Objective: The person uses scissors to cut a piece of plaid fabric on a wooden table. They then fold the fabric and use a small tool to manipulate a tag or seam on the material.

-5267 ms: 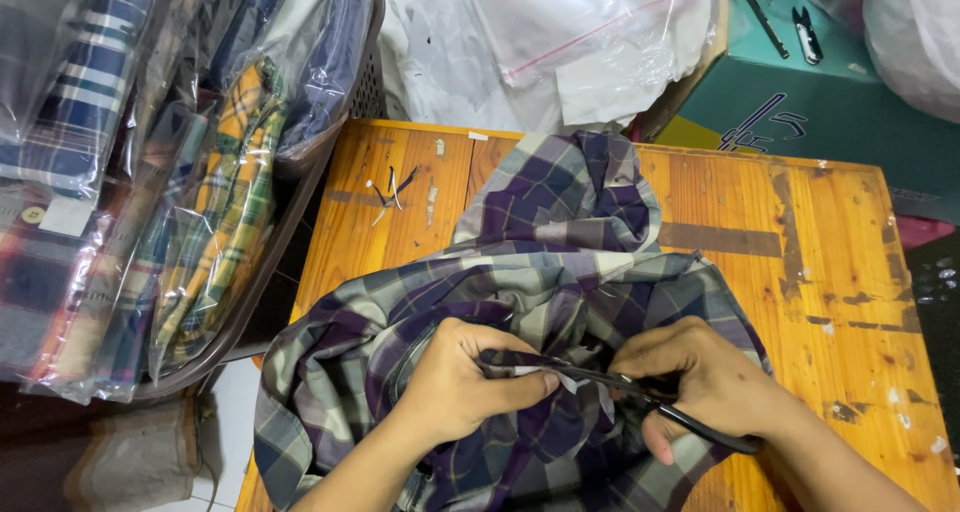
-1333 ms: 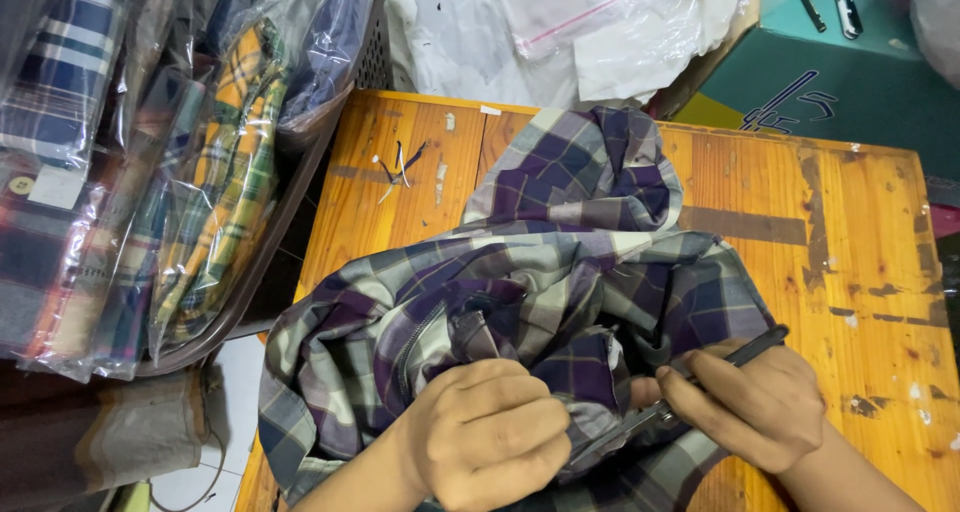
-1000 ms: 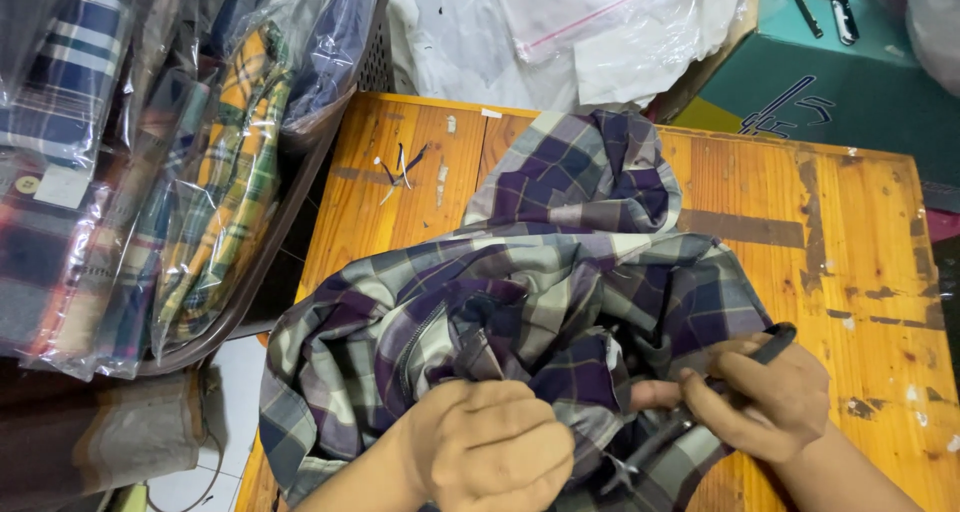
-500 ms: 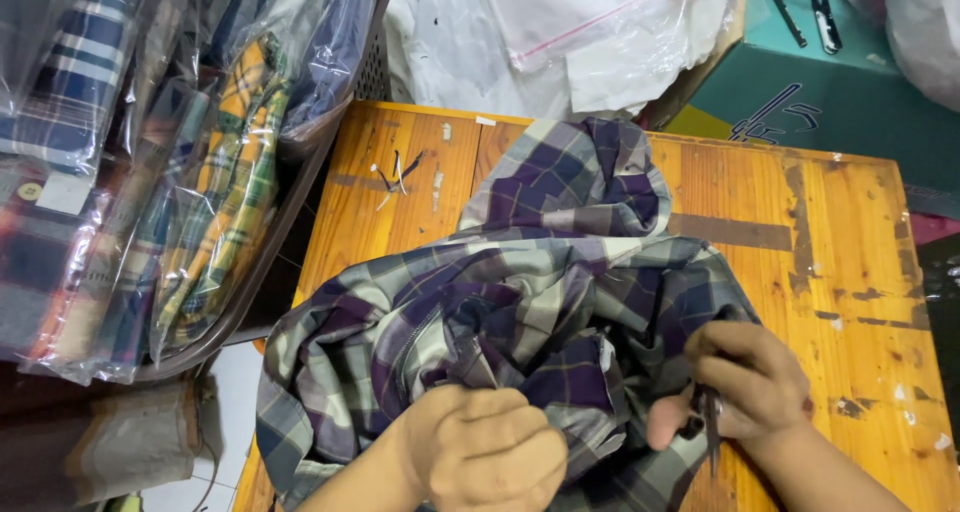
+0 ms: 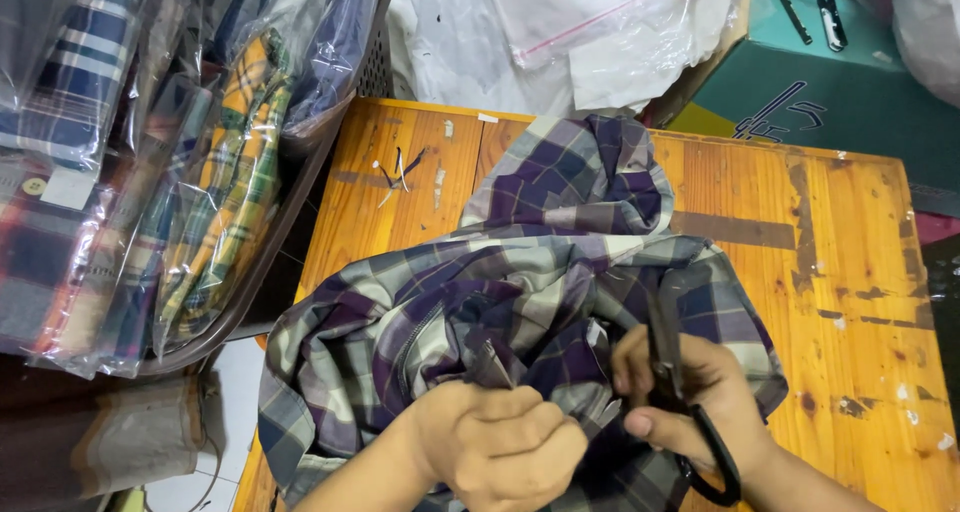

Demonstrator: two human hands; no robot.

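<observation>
Spreading over most of the wooden surface [image 5: 860, 272] is a plaid shirt [image 5: 540, 292] in purple, grey and cream, rumpled, with one lobe heaped toward the far edge and the bulk bunched at the near edge under both hands; beside the surface, to the left, a dark basket [image 5: 300, 202] holds folded plaid shirts in clear plastic bags [image 5: 150, 172]; beyond the far edge lie white plastic bags [image 5: 560, 32] and a teal box [image 5: 850, 82]; a few loose thread scraps [image 5: 402, 172] rest on the bare wood near the far left corner.

The left hand [image 5: 500, 452] is closed into a fist, its fingers pinching a fold of the cloth and lifting it into a small ridge; the right hand [image 5: 690, 402] sits just to the right of it, fingers wrapped round a pair of black scissors [image 5: 668, 362]; the scissors' long axis runs nearly straight away from the person, handle loop low by the wrist, blades pointing up across the fabric; the blades look closed or nearly so, though the cloth behind is dark and I cannot tell for certain; the pinched fold lies just left of the blade tips, close to them, so the right hand is the nearer one to cut there; both wrists come in low from the near edge.
</observation>
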